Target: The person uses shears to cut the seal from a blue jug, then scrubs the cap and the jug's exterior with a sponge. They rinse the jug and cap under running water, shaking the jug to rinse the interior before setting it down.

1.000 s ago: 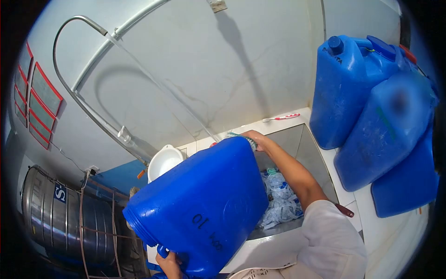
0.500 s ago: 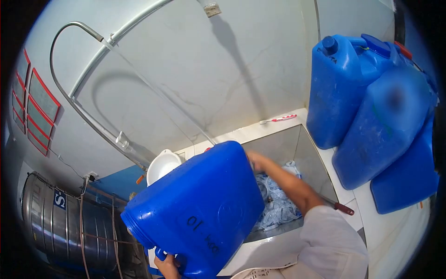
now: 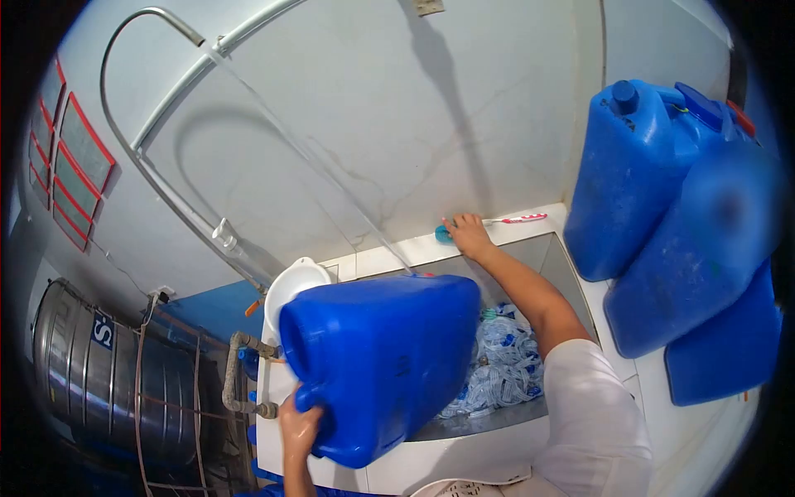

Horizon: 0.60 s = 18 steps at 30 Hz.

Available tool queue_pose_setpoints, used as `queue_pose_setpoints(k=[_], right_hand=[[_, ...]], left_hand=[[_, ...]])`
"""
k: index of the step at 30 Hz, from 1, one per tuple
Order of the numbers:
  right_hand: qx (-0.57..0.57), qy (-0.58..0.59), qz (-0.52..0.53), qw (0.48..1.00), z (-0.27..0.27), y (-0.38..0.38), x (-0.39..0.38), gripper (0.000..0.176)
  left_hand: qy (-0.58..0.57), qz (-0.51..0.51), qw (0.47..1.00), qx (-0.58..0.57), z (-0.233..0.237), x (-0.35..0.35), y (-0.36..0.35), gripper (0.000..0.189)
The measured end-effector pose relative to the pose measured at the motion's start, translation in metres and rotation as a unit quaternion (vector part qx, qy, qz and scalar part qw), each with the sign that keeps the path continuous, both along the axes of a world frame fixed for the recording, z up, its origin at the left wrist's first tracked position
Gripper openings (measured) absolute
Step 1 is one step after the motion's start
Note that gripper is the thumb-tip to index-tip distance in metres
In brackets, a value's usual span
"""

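A large blue plastic jerry can (image 3: 397,356) lies tilted over the sink, its open mouth toward the left. My left hand (image 3: 298,424) is closed round the can's handle at the lower left. On the white ledge along the wall, my right hand (image 3: 469,235) has its fingers curled at a small teal scrub pad (image 3: 444,235). Part of the pad is hidden under the fingers. Just right of that hand lies a red-and-white toothbrush (image 3: 523,219).
Water runs from a curved metal spout (image 3: 197,38) down behind the can. Wrapped blue-and-white pieces (image 3: 501,364) fill part of the steel sink (image 3: 563,277). Several blue jerry cans (image 3: 621,182) stand at right. A white basin (image 3: 294,277) and a steel tank (image 3: 116,373) are at left.
My right hand has moved from behind the can to the ledge, where the teal pad now shows. The can has turned, bringing its mouth into view; my left hand still grips its handle.
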State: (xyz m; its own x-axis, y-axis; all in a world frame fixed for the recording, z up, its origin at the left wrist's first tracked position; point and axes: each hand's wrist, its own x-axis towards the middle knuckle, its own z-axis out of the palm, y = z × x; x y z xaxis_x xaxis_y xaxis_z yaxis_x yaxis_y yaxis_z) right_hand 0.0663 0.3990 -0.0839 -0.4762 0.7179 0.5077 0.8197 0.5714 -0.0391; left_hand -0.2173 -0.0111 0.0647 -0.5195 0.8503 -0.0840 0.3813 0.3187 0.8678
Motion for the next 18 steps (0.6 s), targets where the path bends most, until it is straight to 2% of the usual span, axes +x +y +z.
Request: queue_pose_setpoints(k=[1,2,3,4,6,7,8,9,10,11,12,15,16,18], right_hand=[[0.097,-0.040,-0.025,0.994,-0.004,0.008,-0.006,0.045],[0.104,-0.022,-0.009,0.994,0.003,0.009,-0.016,0.037],[0.010,-0.020,0.012,1.000,0.026,0.003,-0.028,0.031],[-0.085,-0.018,0.030,0.996,0.056,-0.009,-0.042,0.026],[-0.213,0.056,0.109,0.969,0.099,-0.033,-0.073,0.018],[-0.330,0.056,0.157,0.929,0.116,-0.043,-0.084,0.017],[-0.438,0.057,0.203,0.874,0.125,-0.048,-0.092,0.016],[-0.438,0.054,0.203,0.874,0.123,-0.049,-0.096,0.016],[-0.519,0.088,0.171,0.833,0.122,-0.050,-0.101,0.014],[-0.594,0.120,0.136,0.784,0.125,-0.051,-0.103,0.013],[-0.626,0.148,0.111,0.758,0.124,-0.055,-0.100,0.011],[-0.642,0.128,0.137,0.743,0.120,-0.050,-0.106,0.014],[-0.667,0.194,0.108,0.711,0.123,-0.055,-0.105,0.017],[-0.683,0.195,0.110,0.696,0.129,-0.052,-0.106,0.017]], left_hand=[[0.015,0.007,0.999,-0.041,-0.004,0.013,0.013,0.060],[0.051,-0.030,0.997,-0.050,-0.016,0.017,0.026,0.069],[-0.008,-0.032,0.997,-0.075,-0.012,0.036,0.039,0.070],[-0.036,-0.064,0.995,-0.061,-0.043,0.031,0.051,0.073],[-0.061,-0.076,0.993,-0.072,-0.074,0.046,0.073,0.063],[-0.065,-0.074,0.992,-0.076,-0.085,0.054,0.081,0.063],[-0.119,-0.066,0.987,-0.089,-0.094,0.062,0.090,0.050],[-0.171,-0.059,0.978,-0.100,-0.103,0.068,0.097,0.037],[-0.173,-0.058,0.978,-0.098,-0.112,0.074,0.101,0.037],[-0.217,-0.047,0.970,-0.101,-0.117,0.078,0.106,0.027],[-0.262,-0.036,0.959,-0.106,-0.122,0.080,0.108,0.018],[-0.296,-0.019,0.952,-0.083,-0.130,0.078,0.119,0.018],[-0.312,-0.030,0.945,-0.088,-0.132,0.074,0.124,0.020],[-0.301,-0.035,0.949,-0.093,-0.125,0.073,0.130,0.020]])
